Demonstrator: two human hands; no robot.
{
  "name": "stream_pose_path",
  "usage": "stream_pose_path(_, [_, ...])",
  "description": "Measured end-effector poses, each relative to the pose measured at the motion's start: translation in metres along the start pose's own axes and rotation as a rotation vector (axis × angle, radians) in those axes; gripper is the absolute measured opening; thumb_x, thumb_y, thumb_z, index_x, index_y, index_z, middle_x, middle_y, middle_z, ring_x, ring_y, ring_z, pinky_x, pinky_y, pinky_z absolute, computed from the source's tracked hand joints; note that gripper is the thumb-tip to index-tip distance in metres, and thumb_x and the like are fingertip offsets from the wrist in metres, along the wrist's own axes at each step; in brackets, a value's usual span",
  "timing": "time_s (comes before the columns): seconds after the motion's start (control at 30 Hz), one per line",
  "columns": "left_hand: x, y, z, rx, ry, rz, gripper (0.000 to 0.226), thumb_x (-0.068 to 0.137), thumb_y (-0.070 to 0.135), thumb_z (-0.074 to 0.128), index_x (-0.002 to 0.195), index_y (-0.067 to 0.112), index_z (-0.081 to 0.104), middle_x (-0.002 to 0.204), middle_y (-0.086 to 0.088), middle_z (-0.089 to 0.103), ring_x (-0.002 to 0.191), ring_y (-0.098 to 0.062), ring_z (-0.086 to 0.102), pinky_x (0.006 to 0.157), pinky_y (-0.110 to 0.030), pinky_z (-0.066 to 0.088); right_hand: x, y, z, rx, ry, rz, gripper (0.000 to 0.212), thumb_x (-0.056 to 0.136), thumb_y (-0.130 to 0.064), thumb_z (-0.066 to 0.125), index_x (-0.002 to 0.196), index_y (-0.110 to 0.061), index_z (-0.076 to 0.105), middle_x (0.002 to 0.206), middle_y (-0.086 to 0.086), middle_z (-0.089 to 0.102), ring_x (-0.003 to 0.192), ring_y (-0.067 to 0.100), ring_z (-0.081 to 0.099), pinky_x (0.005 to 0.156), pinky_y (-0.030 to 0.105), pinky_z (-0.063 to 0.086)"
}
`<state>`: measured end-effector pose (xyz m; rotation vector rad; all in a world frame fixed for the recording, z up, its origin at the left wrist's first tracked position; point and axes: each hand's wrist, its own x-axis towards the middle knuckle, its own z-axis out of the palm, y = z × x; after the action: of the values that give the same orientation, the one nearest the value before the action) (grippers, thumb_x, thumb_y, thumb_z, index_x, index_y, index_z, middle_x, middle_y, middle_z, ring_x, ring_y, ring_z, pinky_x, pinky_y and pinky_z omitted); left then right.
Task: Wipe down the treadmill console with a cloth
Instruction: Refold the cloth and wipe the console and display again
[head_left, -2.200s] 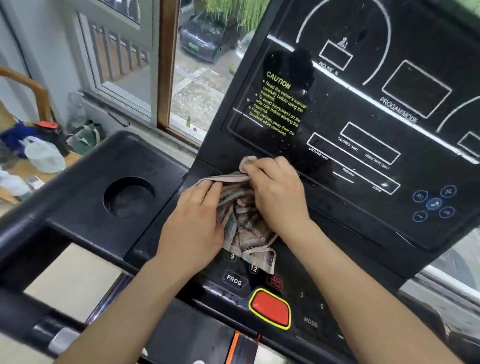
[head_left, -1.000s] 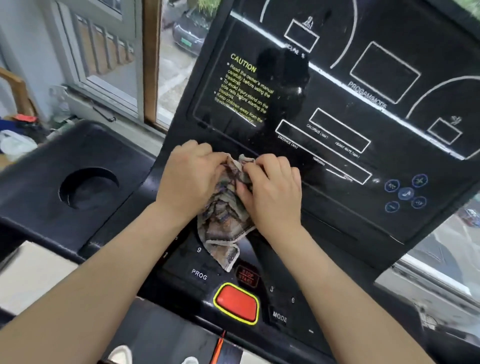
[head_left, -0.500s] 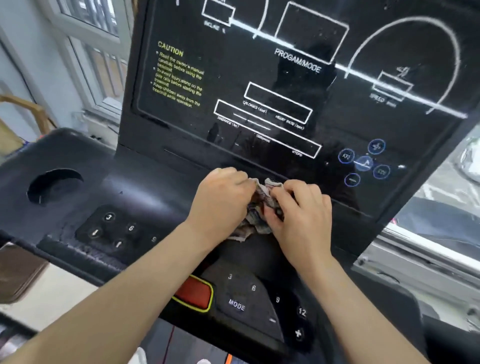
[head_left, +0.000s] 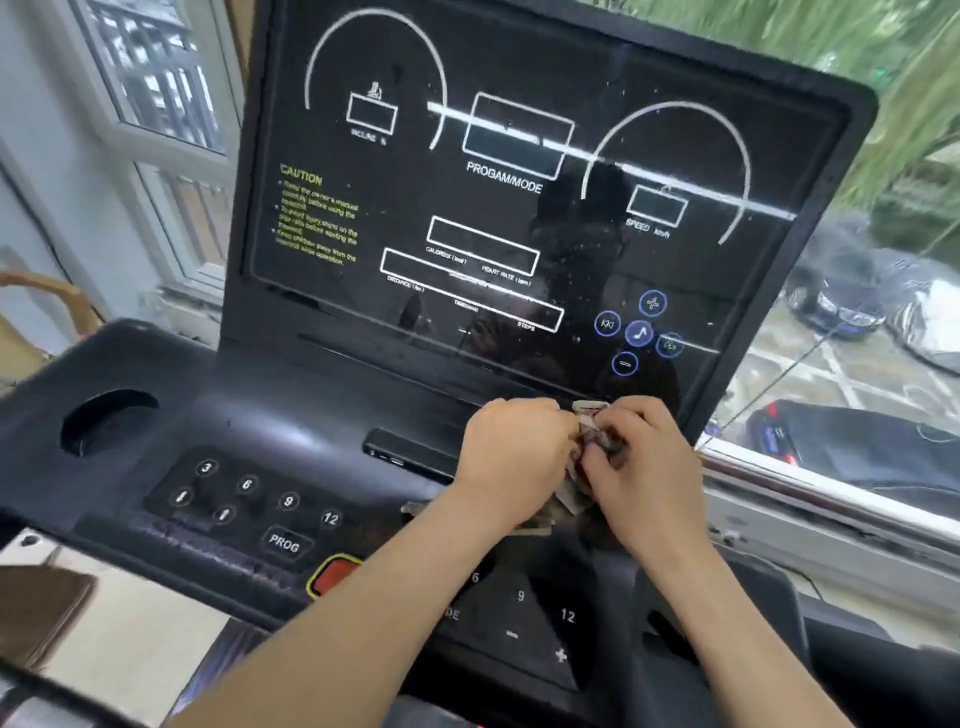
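While both forearms reach forward, left hand (head_left: 511, 447) and right hand (head_left: 641, 467) clamp together on the cloth (head_left: 592, 441).

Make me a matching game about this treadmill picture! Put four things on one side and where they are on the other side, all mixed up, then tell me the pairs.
Things:
1. cloth
2. cup hole
3. PROG button
4. CAUTION text

Places:
A. far left of the console
B. left side of the upright screen
C. bunched between the left hand and right hand
D. just below the 9 and 12 keys on the left keypad

Pairs: 1-C, 2-A, 3-D, 4-B
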<state>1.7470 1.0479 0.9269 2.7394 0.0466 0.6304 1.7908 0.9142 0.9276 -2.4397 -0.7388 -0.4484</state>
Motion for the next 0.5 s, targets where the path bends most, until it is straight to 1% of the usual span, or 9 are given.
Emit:
stream_pose_path(0.03, [0.001, 0.0, -0.005, -0.078, 0.021, -0.07, 0.007, 0.078, 0.031, 0.071, 0.077, 0.024, 0.07, 0.07, 0.003, 0.06, 0.069, -0.02, 0.059, 0.057, -0.026, 0.036, 0.006, -0.004, -0.006, 0.038, 0.054, 0.0, 0.019, 0.076, -0.002, 0.069, 0.091, -0.012, 0.068, 0.103, -0.01, 0.052, 0.079, 0.001, 0.046, 0.067, 0.009, 0.036])
stream_pose_path(0.07, [0.001, 0.002, -0.014, -0.196, 0.021, -0.163, 0.012, 0.086, 0.037, 0.063, 0.089, 0.027, 0.069, 0.077, 0.003, 0.062, 0.078, -0.022, 0.06, 0.063, -0.031, 0.042, 0.012, -0.01, -0.012, 0.074, 0.13, -0.013, 0.022, 0.078, 0.002, 0.066, 0.095, -0.01, 0.069, 0.107, -0.007, 0.054, 0.088, 0.002, 0.049, 0.077, 0.009, 0.038])
stream_pose_path(0.1, [0.001, 0.002, -0.022, -0.312, 0.069, -0.224, 0.014, 0.09, 0.04, 0.057, 0.094, 0.029, 0.065, 0.076, 0.004, 0.062, 0.08, -0.023, 0.06, 0.068, -0.035, 0.046, 0.019, -0.018, -0.016, 0.097, 0.224, -0.04, 0.024, 0.08, 0.004, 0.062, 0.1, -0.008, 0.069, 0.112, -0.001, 0.057, 0.098, 0.006, 0.051, 0.086, 0.009, 0.038])
stream_pose_path(0.17, [0.01, 0.001, -0.044, -0.373, 0.203, -0.288, 0.012, 0.091, 0.041, 0.055, 0.093, 0.031, 0.06, 0.066, 0.008, 0.057, 0.074, -0.022, 0.06, 0.068, -0.037, 0.047, 0.038, -0.037, -0.017, 0.116, 0.365, -0.101, 0.03, 0.085, 0.002, 0.053, 0.11, -0.005, 0.069, 0.125, 0.009, 0.058, 0.114, 0.011, 0.05, 0.098, 0.004, 0.03])
stream_pose_path(0.23, [0.022, -0.011, -0.058, -0.365, 0.313, -0.34, 0.009, 0.089, 0.039, 0.057, 0.091, 0.03, 0.06, 0.064, 0.012, 0.058, 0.072, -0.018, 0.061, 0.068, -0.035, 0.049, 0.057, -0.054, -0.004, 0.143, 0.312, -0.147, 0.037, 0.092, -0.01, 0.048, 0.126, -0.004, 0.06, 0.142, 0.01, 0.048, 0.13, 0.013, 0.042, 0.106, 0.006, 0.023])
stream_pose_path(0.3, [0.028, -0.031, -0.065, -0.338, 0.315, -0.389, 0.011, 0.089, 0.036, 0.057, 0.094, 0.029, 0.063, 0.074, 0.012, 0.066, 0.077, -0.017, 0.064, 0.072, -0.035, 0.051, 0.066, -0.062, 0.025, 0.068, 0.153, -0.231, 0.047, 0.097, -0.021, 0.041, 0.141, -0.003, 0.044, 0.155, 0.01, 0.032, 0.144, 0.021, 0.026, 0.116, 0.025, 0.022])
stream_pose_path(0.33, [0.027, -0.044, -0.065, -0.299, 0.284, -0.391, 0.013, 0.09, 0.034, 0.055, 0.097, 0.029, 0.064, 0.08, 0.009, 0.069, 0.08, -0.018, 0.065, 0.073, -0.036, 0.051, 0.065, -0.061, 0.041, -0.04, 0.099, -0.292, 0.052, 0.098, -0.024, 0.039, 0.145, -0.002, 0.037, 0.157, 0.011, 0.027, 0.147, 0.024, 0.019, 0.117, 0.036, 0.022])
stream_pose_path(0.37, [0.024, -0.055, -0.063, -0.265, 0.244, -0.377, 0.016, 0.091, 0.032, 0.053, 0.101, 0.029, 0.065, 0.085, 0.007, 0.071, 0.082, -0.019, 0.065, 0.074, -0.037, 0.051, 0.063, -0.059, 0.055, -0.154, 0.067, -0.342, 0.055, 0.098, -0.026, 0.039, 0.148, -0.004, 0.032, 0.158, 0.01, 0.025, 0.147, 0.025, 0.016, 0.117, 0.042, 0.021])
stream_pose_path(0.5, [0.004, -0.085, -0.063, -0.243, 0.199, -0.301, 0.026, 0.094, 0.022, 0.047, 0.116, 0.027, 0.059, 0.1, 0.005, 0.07, 0.091, -0.016, 0.063, 0.08, -0.034, 0.05, 0.068, -0.065, 0.076, -0.347, 0.018, -0.451, 0.06, 0.097, -0.032, 0.037, 0.151, -0.007, 0.026, 0.159, 0.007, 0.022, 0.147, 0.022, 0.014, 0.119, 0.038, 0.011])
